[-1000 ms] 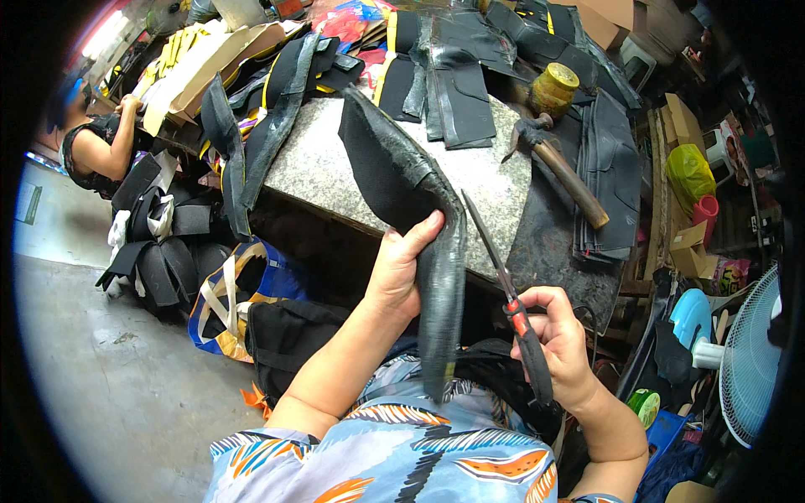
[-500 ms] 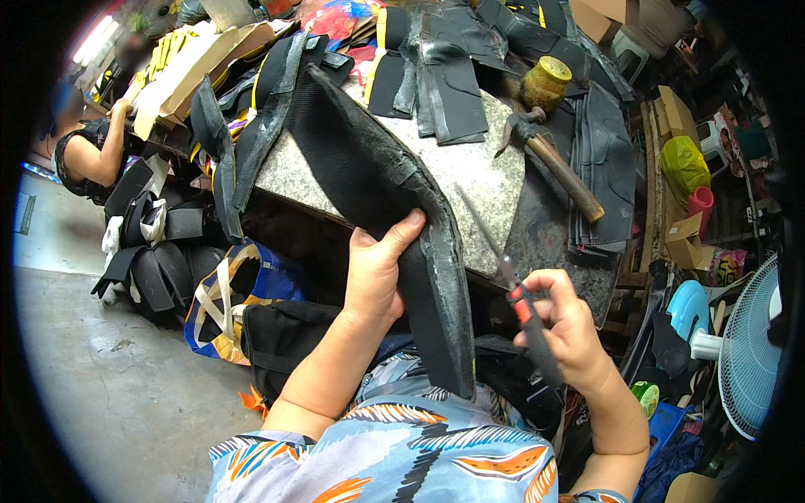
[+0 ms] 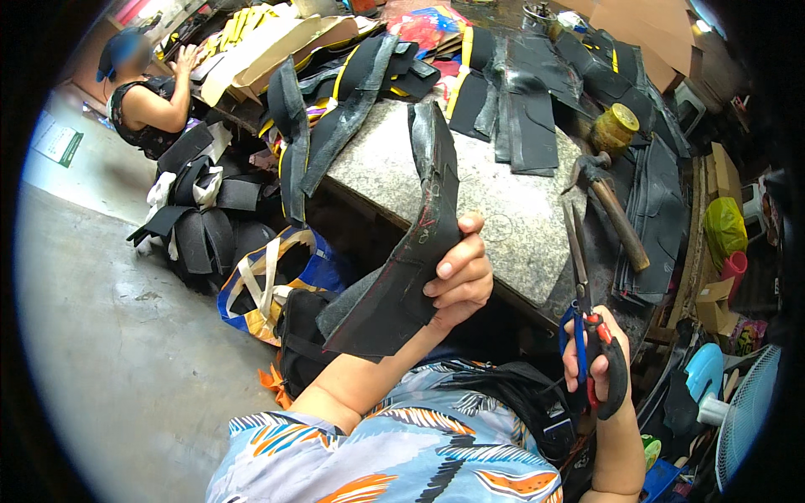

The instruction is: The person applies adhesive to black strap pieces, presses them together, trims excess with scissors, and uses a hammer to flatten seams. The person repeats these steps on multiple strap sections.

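My left hand (image 3: pixel 463 281) is closed round a folded black fabric piece (image 3: pixel 387 293), its fingers lying across the near face. The piece stands tilted, a narrow upper part rising above the hand and a broad lower end over my forearm. Faint red and white marks run along its seam, and a grey fuzzy lining shows at the lower left. To the right, my right hand (image 3: pixel 605 356) grips scissors (image 3: pixel 580 264) with black, red and blue handles. Their blades point up, tips slightly apart, clear of the piece.
Ahead lies a speckled stone slab (image 3: pixel 524 243) on the workbench. Black cut pieces (image 3: pixel 530 105), a hammer (image 3: pixel 619 218), a yellow jar (image 3: pixel 616 128) and a stack of black panels (image 3: pixel 658 214) surround it. A fan (image 3: pixel 749 411) stands right; another person (image 3: pixel 151 109) is far left.
My left hand has turned the black piece over, showing its other face and the backs of my fingers. The scissors have turned more upright, their handles now visible. The view has shifted leftward.
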`<state>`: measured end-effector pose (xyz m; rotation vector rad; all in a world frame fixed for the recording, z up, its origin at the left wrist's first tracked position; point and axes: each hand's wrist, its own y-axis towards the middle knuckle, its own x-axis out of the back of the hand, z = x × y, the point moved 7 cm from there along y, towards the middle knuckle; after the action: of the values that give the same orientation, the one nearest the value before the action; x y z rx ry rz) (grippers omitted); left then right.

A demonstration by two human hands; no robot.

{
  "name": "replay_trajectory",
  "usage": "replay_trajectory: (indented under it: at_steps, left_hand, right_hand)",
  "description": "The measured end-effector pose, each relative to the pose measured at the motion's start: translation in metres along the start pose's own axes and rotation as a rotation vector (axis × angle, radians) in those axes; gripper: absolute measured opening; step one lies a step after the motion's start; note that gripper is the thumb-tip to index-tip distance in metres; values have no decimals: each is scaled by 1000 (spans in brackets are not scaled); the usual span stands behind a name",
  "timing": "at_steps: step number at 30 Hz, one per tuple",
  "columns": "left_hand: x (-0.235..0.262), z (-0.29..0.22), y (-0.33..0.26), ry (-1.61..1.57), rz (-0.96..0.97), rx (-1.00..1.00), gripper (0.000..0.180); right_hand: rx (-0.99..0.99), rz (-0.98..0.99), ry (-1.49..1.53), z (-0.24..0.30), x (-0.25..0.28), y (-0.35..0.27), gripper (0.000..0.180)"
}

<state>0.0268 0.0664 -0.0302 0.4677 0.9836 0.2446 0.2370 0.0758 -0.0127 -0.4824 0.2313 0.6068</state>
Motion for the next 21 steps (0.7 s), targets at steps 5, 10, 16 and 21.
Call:
replay_trajectory:
  at_steps: [5, 10, 16, 21]
  left_hand:
    - [-4, -4, 1, 114, -20, -25, 34]
    - [-8, -19, -8, 756, -415, -254, 29]
    - [-26, -28, -21, 1328, -746, -564, 29]
    - [-32, -26, -29, 1475, -754, -669, 33]
  right_hand:
    - [125, 77, -416, 13, -13, 0, 74]
    - [378, -9, -996, 33, -29, -3, 73]
    - [492, -106, -1384, 47, -36, -5, 70]
    - [527, -126, -1465, 50, -33, -7, 73]
